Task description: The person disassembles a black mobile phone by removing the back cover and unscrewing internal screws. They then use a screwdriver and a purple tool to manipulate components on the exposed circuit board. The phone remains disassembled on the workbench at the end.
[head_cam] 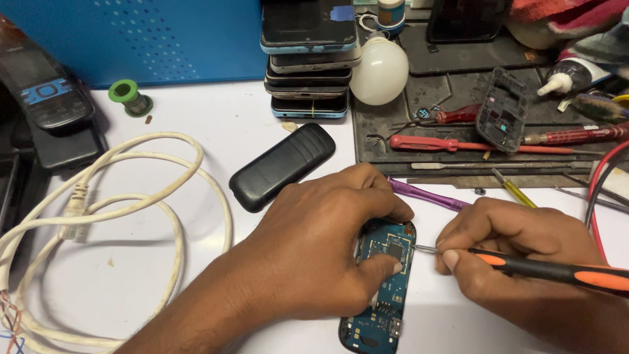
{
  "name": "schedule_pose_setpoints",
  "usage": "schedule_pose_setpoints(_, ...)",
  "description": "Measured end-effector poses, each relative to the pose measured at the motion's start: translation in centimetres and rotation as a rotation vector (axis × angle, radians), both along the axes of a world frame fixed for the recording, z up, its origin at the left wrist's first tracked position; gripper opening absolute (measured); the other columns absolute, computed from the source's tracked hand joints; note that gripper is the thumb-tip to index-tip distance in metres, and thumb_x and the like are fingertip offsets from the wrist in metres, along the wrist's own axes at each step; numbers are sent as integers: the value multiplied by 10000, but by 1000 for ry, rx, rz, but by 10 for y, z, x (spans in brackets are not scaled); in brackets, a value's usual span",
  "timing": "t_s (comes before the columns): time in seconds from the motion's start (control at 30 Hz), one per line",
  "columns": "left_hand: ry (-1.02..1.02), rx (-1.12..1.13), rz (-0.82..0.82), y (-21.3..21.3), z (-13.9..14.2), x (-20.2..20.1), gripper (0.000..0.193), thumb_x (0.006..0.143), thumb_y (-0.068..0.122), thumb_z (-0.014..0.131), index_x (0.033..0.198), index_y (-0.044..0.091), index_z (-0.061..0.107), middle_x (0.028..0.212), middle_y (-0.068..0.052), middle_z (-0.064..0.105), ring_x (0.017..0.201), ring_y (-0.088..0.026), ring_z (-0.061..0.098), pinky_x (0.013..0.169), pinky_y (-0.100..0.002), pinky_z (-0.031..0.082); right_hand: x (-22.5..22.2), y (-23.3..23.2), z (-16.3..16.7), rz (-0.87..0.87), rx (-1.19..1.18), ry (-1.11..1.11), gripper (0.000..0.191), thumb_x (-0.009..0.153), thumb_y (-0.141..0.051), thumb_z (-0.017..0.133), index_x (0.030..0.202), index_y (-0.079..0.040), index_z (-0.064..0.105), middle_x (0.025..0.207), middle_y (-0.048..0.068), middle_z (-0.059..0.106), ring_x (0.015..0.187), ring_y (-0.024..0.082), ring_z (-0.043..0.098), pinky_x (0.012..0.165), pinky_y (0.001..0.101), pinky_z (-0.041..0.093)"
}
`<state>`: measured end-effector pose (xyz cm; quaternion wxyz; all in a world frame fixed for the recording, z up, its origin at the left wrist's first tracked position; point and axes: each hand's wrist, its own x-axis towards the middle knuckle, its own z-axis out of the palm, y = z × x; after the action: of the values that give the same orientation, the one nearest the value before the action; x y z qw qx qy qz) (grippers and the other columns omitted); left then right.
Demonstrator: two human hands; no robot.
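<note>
Both forearms come in from the bottom edge, bare to the wrist. The left hand [327, 242] lies palm down, knuckles raised, its fingers curled inward; the thumb points right with its nail showing, and the index finger bends over above it. The right hand [504, 252] sits just beside it, rolled onto its outer edge, fingers folded tight in a pinch grip with the thumb tip pressed forward toward the left hand. The 2 hands are close but do not touch.
</note>
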<state>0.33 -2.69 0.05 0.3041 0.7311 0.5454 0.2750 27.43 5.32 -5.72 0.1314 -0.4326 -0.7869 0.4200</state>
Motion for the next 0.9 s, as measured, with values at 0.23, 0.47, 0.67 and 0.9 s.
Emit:
schedule_pose_setpoints(0.23,-15,17,0,-1,-1,0,404,722,216,776,1103,83,750,1031,-73,678,946,-270,698,815,-401,529,-2,-1,3,30,59,35,139,848,-164,819,905,-118,701,976,8,708,831,112,656,738,283,566)
schedule_pose_setpoints(0.47,-8,-5,-5,0,-1,0,404,724,211,773,1107,82,752,1019,-68,683,936,-255,703,807,-397,529,-1,-1,3,-30,1,-81,168,816,-153,823,890,-113,677,960,19,705,819,131,655,739,300,573)
schedule_pose_setpoints(0.67,-5,8,-6,0,-1,-1,422,706,199,773,1113,84,754,1034,-69,683,932,-252,710,809,-387,542,-1,2,3,29,-29,21,144,861,-165,817,930,-108,704,990,36,700,871,132,671,774,300,572)
schedule_pose_setpoints(0.9,-4,5,-9,0,0,-1,408,710,194,770,1102,80,752,1037,-66,681,933,-254,705,805,-389,536,-12,2,17,-56,-134,-125,172,821,-187,806,934,-100,711,991,47,693,846,141,650,753,317,576)
